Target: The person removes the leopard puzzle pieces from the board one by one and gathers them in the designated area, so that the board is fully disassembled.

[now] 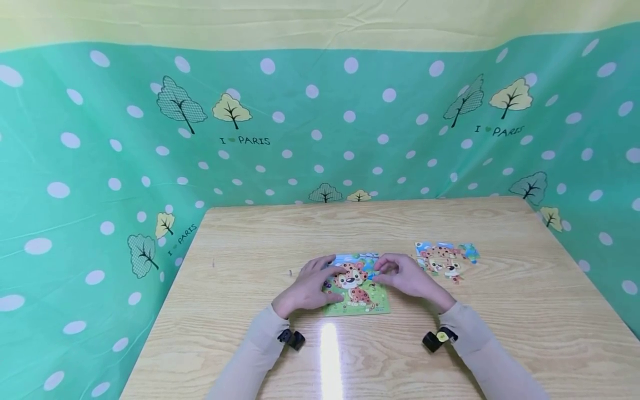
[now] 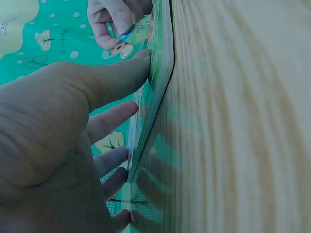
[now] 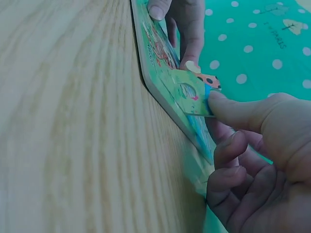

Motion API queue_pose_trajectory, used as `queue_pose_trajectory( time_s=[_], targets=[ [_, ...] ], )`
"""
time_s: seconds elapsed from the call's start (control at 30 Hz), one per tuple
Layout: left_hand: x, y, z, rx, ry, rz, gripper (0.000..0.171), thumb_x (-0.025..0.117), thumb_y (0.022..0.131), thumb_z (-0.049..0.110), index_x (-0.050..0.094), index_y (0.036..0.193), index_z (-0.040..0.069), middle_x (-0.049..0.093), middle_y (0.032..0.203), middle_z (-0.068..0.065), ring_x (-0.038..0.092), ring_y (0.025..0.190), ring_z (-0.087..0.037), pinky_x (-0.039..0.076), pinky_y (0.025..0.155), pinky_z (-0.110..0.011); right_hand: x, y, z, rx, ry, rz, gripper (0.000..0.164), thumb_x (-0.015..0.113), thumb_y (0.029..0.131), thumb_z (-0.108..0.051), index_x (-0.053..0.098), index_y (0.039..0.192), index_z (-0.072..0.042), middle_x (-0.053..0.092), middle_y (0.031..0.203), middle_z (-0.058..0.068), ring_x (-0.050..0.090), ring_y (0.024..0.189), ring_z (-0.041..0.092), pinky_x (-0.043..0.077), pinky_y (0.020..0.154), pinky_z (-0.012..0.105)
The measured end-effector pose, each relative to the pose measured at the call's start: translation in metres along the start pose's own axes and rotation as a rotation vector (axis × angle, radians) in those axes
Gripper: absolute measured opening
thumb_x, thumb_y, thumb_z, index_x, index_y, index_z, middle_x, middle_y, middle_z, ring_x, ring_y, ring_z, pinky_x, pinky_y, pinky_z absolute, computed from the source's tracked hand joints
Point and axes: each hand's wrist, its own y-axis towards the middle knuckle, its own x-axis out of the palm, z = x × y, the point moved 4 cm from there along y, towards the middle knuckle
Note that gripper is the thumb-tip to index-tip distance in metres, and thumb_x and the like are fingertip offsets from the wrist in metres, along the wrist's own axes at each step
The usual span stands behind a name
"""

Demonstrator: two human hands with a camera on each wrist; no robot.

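Observation:
A jigsaw puzzle board (image 1: pixel 357 311) with a spotted leopard cub, green grass and blue sky lies flat on the table. At its left side my left hand (image 1: pixel 310 286) rests with fingers spread; the left wrist view shows the thumb (image 2: pixel 121 77) touching the board's face. Over the board's right side, my right hand (image 1: pixel 405 275) pinches a puzzle piece (image 3: pixel 187 92) between thumb and forefinger. Green, blue and spotted orange show on that piece. It is tilted above the board in the right wrist view, and whether it touches the board I cannot tell.
Several puzzle pieces (image 1: pixel 440 261) with leopard and blue print lie grouped on the wooden table (image 1: pixel 250 239), right of the board. A green dotted cloth (image 1: pixel 300 144) hangs behind the table and along its sides.

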Motion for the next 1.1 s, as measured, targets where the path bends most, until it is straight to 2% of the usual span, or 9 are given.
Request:
queue_pose_trajectory(
  time_s=[0.13,0.3,0.37,0.57,0.8,0.93,1.03,1.1],
  targets=[
    [0.001,0.000,-0.001,0.003,-0.004,0.005,0.063,0.078,0.097,0.035,0.056,0.154,0.023,0.026,0.176,-0.013,0.020,0.162,-0.043,0.017,0.131,-0.068,0.000,-0.001,0.003,-0.025,0.053,-0.037,0.017,0.078,0.097,-0.021,0.072,0.107,-0.008,0.074,0.098,0.004,0.065,0.087,0.016,0.053,0.079,0.026],
    [0.001,0.000,-0.001,-0.002,-0.002,0.008,0.063,0.078,0.097,0.035,0.056,0.155,0.024,0.026,0.176,-0.012,0.020,0.163,-0.042,0.017,0.131,-0.066,0.002,-0.002,0.006,-0.011,0.117,-0.098,0.015,0.072,0.101,-0.018,0.066,0.108,-0.005,0.070,0.082,0.011,0.059,0.065,0.016,0.051,0.062,0.025],
    [0.001,0.000,-0.001,-0.004,-0.002,0.009,0.063,0.078,0.097,0.035,0.056,0.155,0.023,0.026,0.176,-0.012,0.020,0.163,-0.042,0.017,0.131,-0.066,0.001,-0.003,0.007,-0.004,0.129,-0.098,0.017,0.071,0.102,-0.017,0.065,0.111,-0.004,0.069,0.081,0.012,0.058,0.061,0.016,0.052,0.058,0.025],
    [0.000,0.000,0.001,-0.004,-0.001,0.004,0.063,0.078,0.097,0.036,0.056,0.155,0.025,0.026,0.177,-0.011,0.019,0.163,-0.042,0.016,0.132,-0.066,-0.005,-0.005,0.011,0.019,0.140,-0.031,0.028,0.073,0.102,-0.020,0.066,0.121,-0.001,0.071,0.086,0.010,0.059,0.063,0.016,0.054,0.059,0.027],
    [0.000,0.000,0.000,-0.003,0.009,-0.004,0.063,0.077,0.098,0.036,0.056,0.155,0.025,0.024,0.177,-0.011,0.019,0.163,-0.040,0.015,0.132,-0.067,-0.022,-0.010,0.023,0.083,0.124,0.091,0.035,0.077,0.100,-0.029,0.066,0.121,-0.003,0.060,0.074,0.002,0.056,0.059,0.015,0.052,0.057,0.028],
    [0.000,-0.002,0.005,-0.018,0.018,0.007,0.062,0.077,0.097,0.036,0.057,0.154,0.023,0.023,0.178,-0.011,0.018,0.164,-0.040,0.014,0.133,-0.065,-0.035,-0.016,0.030,0.115,0.111,0.142,0.036,0.077,0.099,-0.031,0.066,0.122,-0.004,0.068,0.079,0.004,0.055,0.059,0.014,0.050,0.056,0.027],
    [0.000,-0.004,0.009,-0.015,0.041,0.027,0.061,0.078,0.097,0.035,0.058,0.153,0.022,0.023,0.178,-0.011,0.019,0.164,-0.040,0.015,0.133,-0.064,-0.044,-0.022,0.034,0.121,0.094,0.179,0.038,0.078,0.099,-0.032,0.067,0.123,-0.004,0.076,0.092,0.009,0.057,0.060,0.013,0.050,0.056,0.027],
    [-0.002,-0.005,0.009,-0.003,0.051,0.041,0.060,0.079,0.096,0.035,0.059,0.152,0.021,0.024,0.178,-0.012,0.021,0.164,-0.039,0.016,0.133,-0.064,-0.051,-0.025,0.038,0.121,0.070,0.198,0.039,0.077,0.100,-0.035,0.068,0.124,-0.005,0.077,0.096,0.011,0.057,0.064,0.013,0.050,0.057,0.026]
  ],
)
